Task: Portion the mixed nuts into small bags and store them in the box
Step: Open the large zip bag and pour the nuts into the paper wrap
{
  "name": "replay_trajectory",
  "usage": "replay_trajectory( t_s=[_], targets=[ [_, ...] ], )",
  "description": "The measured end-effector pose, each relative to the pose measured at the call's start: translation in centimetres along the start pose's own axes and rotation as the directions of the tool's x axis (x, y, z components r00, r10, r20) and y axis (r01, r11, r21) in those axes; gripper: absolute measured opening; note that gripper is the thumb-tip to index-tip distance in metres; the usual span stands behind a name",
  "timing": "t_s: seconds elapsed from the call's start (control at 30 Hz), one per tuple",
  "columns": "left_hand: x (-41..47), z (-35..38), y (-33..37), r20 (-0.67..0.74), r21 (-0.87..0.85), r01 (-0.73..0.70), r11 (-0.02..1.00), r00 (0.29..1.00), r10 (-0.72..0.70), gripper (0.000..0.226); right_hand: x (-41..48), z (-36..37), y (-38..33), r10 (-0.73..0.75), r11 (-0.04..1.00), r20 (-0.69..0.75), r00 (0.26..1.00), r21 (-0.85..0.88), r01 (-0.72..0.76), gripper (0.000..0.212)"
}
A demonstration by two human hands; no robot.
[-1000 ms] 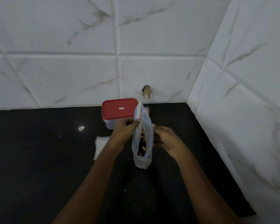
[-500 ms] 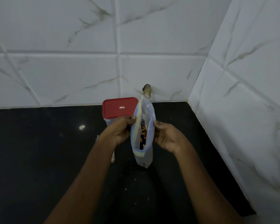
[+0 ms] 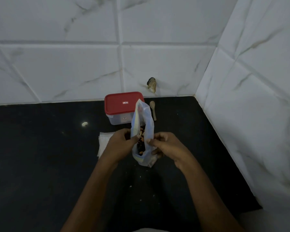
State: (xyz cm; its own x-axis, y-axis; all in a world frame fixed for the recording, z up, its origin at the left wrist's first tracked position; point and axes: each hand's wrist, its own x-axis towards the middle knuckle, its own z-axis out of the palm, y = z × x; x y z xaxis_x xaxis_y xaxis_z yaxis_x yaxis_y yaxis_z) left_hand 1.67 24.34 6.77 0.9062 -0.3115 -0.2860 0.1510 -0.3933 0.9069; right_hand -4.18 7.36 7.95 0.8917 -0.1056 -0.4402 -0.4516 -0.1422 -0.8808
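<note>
Your left hand [image 3: 122, 144] and right hand [image 3: 167, 146] hold the bag [image 3: 148, 124] upright above the bench [image 3: 40, 156], each set of fingers [image 3: 134, 138] pinching one side wall and spreading the mouth. The nuts [image 3: 141, 143] fill the lower half of the bag. The box [image 3: 119, 118], red lid [image 3: 117, 104] fitted, stands just behind the bag. The spoon [image 3: 153, 109] lies beside the box on its right. Some flat bags [image 3: 104, 143] lie beside your left wrist

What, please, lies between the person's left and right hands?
The head view shows the plastic bag, open with mixed nuts inside; the left hand and right hand each pinch one side of it.
</note>
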Motion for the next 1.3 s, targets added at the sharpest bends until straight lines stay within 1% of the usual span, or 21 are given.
replay_trajectory(
  t_s=[0.13,0.2,0.23,0.3,0.37,0.4,0.43,0.47,0.5,0.53,0.63,0.7,0.8,0.87,0.93,0.97,1.03,1.1,1.13,1.23,1.3],
  targets=[
    [-0.8,0.6,0.4,0.017,-0.16,0.025,0.987,1.0,-0.023,0.012,-0.1,0.5,0.4,0.047,0.991,0.023,0.999,0.122,-0.05,0.011],
    [-0.8,1.0,0.2,0.026,-0.349,0.078,0.934,0.997,-0.073,0.014,-0.1,0.9,0.8,0.063,0.95,0.04,0.997,0.303,-0.072,0.012],
    [-0.8,1.2,0.0,0.04,-0.471,0.116,0.874,0.993,-0.11,0.018,-0.1,1.0,0.9,0.058,0.9,0.053,0.997,0.429,-0.076,0.014],
    [-0.5,1.6,-0.4,0.08,-0.689,0.194,0.698,0.978,-0.192,0.026,-0.1,1.2,1.1,0.065,0.723,0.077,0.995,0.684,-0.1,0.018],
    [-0.3,1.8,-0.4,0.126,-0.829,0.237,0.507,0.962,-0.243,0.027,-0.2,0.9,1.5,0.084,0.457,0.101,0.991,0.88,-0.129,0.02],
    [-0.4,1.9,-0.4,0.145,-0.871,0.24,0.429,0.96,-0.241,0.031,-0.2,0.8,1.6,0.08,0.332,0.105,0.991,0.935,-0.126,0.021],
    [-0.4,2.0,-0.4,0.159,-0.901,0.236,0.364,0.961,-0.228,0.037,-0.3,0.7,1.8,0.073,0.246,0.101,0.992,0.962,-0.116,0.021],
    [-0.4,2.1,-0.5,0.169,-0.921,0.228,0.315,0.964,-0.204,0.044,-0.4,0.6,2.0,0.066,0.22,0.09,0.994,0.97,-0.103,0.021],
    [-0.6,2.3,-0.6,0.173,-0.931,0.219,0.293,0.969,-0.174,0.051,-0.5,0.6,2.1,0.061,0.252,0.081,0.995,0.963,-0.094,0.021],
    [-0.9,2.5,-0.6,0.172,-0.934,0.208,0.291,0.974,-0.147,0.055,-0.7,0.6,2.1,0.066,0.33,0.07,0.995,0.94,-0.088,0.019],
    [-1.4,2.8,-0.8,0.151,-0.92,0.166,0.355,0.986,-0.072,0.061,-1.3,0.2,2.0,0.079,0.663,0.034,0.996,0.744,-0.079,0.015],
    [-1.6,2.6,-0.8,0.139,-0.896,0.14,0.421,0.99,-0.034,0.064,-2.0,-0.4,1.8,0.04,0.83,0.047,0.998,0.554,-0.06,0.016],
    [-2.3,2.6,-0.5,0.071,-0.822,0.077,0.564,0.997,-0.032,0.063,-2.3,-0.9,2.0,0.014,0.913,0.052,0.999,0.407,-0.034,0.015],
    [-2.8,3.0,-0.3,0.018,-0.797,0.036,0.603,0.999,-0.035,0.064,-2.2,-0.7,2.4,0.016,0.894,0.022,1.0,0.448,-0.024,0.019],
    [-2.8,3.3,-0.5,-0.019,-0.84,0.025,0.543,0.997,-0.075,0.065,-2.1,-0.2,2.5,0.017,0.816,0.017,1.0,0.577,-0.023,0.021],
    [-2.8,3.4,-0.6,-0.006,-0.882,0.042,0.469,0.995,-0.101,0.067,-2.1,-0.1,2.7,0.024,0.742,0.025,0.999,0.67,-0.035,0.023],
    [-2.5,3.6,-0.8,0.082,-0.956,0.119,0.27,0.986,-0.142,0.07,-2.0,0.1,3.0,0.065,0.524,0.045,0.997,0.848,-0.072,0.025],
    [-2.1,3.9,-1.0,0.163,-0.978,0.184,0.096,0.967,-0.196,0.067,-1.9,0.5,3.4,0.105,0.318,0.066,0.992,0.943,-0.097,0.026],
    [-2.1,4.0,-1.0,0.19,-0.978,0.204,0.042,0.956,-0.225,0.066,-1.9,0.7,3.6,0.104,0.253,0.079,0.991,0.962,-0.103,0.028],
    [-2.3,4.0,-1.2,0.224,-0.975,0.218,-0.052,0.956,-0.189,0.066,-1.9,1.1,4.3,0.08,0.2,0.079,0.994,0.975,-0.093,0.033],
    [-2.6,3.4,-1.2,0.22,-0.976,0.219,-0.022,0.969,-0.114,0.047,-1.9,0.8,4.5,0.098,0.213,0.038,0.994,0.975,-0.058,0.03]
  ],
)
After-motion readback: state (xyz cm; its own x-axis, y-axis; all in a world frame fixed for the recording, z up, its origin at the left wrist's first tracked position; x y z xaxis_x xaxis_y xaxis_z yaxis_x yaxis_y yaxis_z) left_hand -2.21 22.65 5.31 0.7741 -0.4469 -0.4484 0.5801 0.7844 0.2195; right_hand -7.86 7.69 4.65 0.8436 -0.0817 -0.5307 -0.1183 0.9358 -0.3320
